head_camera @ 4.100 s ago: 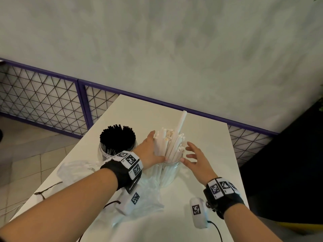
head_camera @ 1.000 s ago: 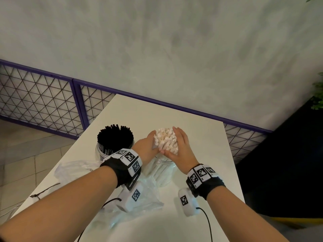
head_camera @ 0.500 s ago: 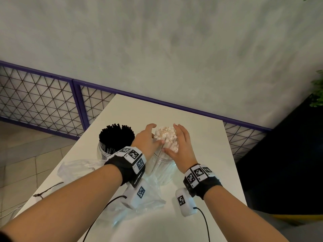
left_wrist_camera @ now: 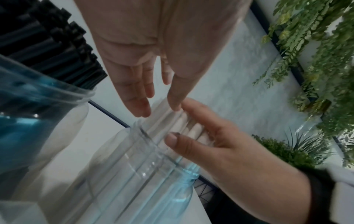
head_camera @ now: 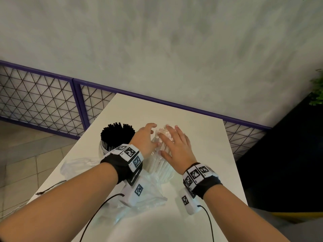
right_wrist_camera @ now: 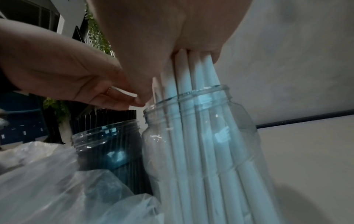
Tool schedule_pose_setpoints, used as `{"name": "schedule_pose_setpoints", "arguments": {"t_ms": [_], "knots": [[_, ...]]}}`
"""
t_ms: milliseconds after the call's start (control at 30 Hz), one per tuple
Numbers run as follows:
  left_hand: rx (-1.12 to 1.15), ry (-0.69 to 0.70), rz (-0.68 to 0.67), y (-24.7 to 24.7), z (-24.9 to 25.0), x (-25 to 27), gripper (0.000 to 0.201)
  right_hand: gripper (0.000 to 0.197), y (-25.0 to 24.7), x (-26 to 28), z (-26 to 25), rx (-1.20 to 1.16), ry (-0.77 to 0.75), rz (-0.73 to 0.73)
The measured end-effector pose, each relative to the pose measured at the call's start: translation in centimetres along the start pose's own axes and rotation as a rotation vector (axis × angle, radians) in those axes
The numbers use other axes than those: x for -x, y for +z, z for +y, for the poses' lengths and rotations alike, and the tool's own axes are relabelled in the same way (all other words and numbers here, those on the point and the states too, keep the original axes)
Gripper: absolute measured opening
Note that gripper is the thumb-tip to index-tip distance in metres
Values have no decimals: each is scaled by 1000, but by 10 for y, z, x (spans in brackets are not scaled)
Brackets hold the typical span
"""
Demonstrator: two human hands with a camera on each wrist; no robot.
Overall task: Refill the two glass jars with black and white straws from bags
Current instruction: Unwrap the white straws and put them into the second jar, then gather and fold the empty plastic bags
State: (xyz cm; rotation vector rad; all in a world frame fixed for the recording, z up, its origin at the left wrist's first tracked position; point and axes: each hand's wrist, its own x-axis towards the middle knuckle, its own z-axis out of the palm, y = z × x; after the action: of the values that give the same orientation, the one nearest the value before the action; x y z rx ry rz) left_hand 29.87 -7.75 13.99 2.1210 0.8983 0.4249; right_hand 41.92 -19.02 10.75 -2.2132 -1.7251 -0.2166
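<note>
Pressing flat on the white straws [head_camera: 167,132], right hand [head_camera: 176,148] open-gripped; left hand [head_camera: 144,139] relaxed beside them.

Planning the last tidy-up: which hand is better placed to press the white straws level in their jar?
Probably the right hand: its palm lies flat on the white straws; the left hand is beside them.

Right hand [head_camera: 176,145] now flat atop white straws [right_wrist_camera: 191,106]

A white counter [head_camera: 201,137] fills the frame's lower centre, a purple-framed mesh fence [head_camera: 43,98] runs behind it at left, grey wall [head_camera: 157,41] above, green plant [head_camera: 317,91] at right edge.
</note>
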Motion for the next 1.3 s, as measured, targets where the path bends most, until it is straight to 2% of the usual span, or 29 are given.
{"name": "schedule_pose_setpoints", "arguments": {"t_ms": [67,133,233,333,400,533,600,700,800,900,1000,1033,1100,1200,1233,1300], "knots": [[-26,14,9,-8,0,3,55,57,-4,0,2,4,16,-67],[-48,23,12,-17,-2,8,52,58,-8,-3,3,-12,26,-43],[-44,42,-4,-31,-7,18,48,70,-12,-14,2,20,47,-12],[-12,51,-28,-43,-14,29,43,74,-11,-30,-1,46,65,-112],[9,44,-39,-50,-18,35,41,68,-8,-38,-5,79,87,-161],[50,30,-62,-64,-26,49,40,54,-1,-41,-15,92,234,24],[55,38,-71,-73,-30,55,40,60,2,-41,-19,140,326,52],[52,49,-67,-85,-37,62,37,75,-1,-43,-24,158,389,-1],[25,70,-94,-95,-45,69,33,78,-13,-36,-30,24,319,42],[-11,109,-129,-101,-54,74,30,64,-29,-13,-44,-132,177,80],[-103,181,-175,-103,-64,77,23,51,-39,19,-61,-314,19,-103],[-166,210,-198,-103,-67,79,19,48,-38,30,-66,-323,-4,-194],[-337,255,-264,-104,-74,82,20,51,-29,49,-74,-186,-27,-376],[-580,272,-413,-106,-81,90,51,48,-12,66,-80,103,48,-582],[-668,284,-453,-106,-83,93,57,40,-11,69,-81,135,88,-595],[-840,331,-474,-107,-88,97,56,27,-13,72,-80,114,177,-577]]}}
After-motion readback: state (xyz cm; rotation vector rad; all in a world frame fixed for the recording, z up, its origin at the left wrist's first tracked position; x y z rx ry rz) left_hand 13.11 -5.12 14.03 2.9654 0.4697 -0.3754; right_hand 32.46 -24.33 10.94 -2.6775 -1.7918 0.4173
